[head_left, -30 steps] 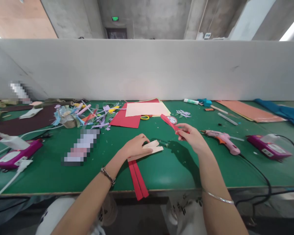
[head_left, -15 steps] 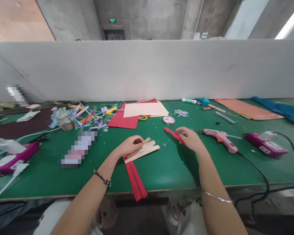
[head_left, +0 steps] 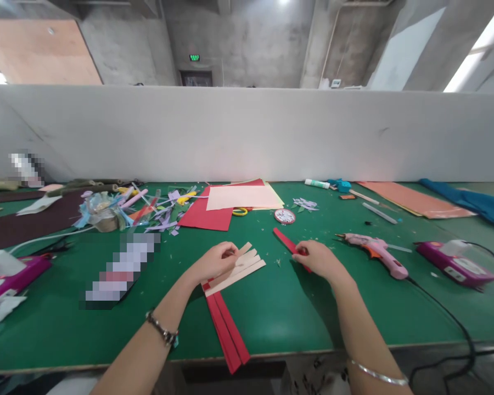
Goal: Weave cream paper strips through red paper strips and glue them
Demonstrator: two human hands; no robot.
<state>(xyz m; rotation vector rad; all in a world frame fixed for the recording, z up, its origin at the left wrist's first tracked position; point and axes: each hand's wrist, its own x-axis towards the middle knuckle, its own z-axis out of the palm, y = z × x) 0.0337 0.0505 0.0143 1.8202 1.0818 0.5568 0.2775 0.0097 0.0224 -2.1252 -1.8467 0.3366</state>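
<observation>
Narrow cream paper strips (head_left: pixel 249 270), crossed with long red paper strips (head_left: pixel 229 334), lie under and right of the left hand (head_left: pixel 216 260), fanned out where a second ago they were bunched; that hand arches palm-down, fingers curled, and whether it pinches a strip I cannot tell. Right of it, a loose flat red paper strip (head_left: pixel 285 240) has dropped towards the green tabletop (head_left: pixel 280 318), apart from the crossed ones, so seems unattached; the right hand (head_left: pixel 319 263), reaching forward, pinches its nearer part
</observation>
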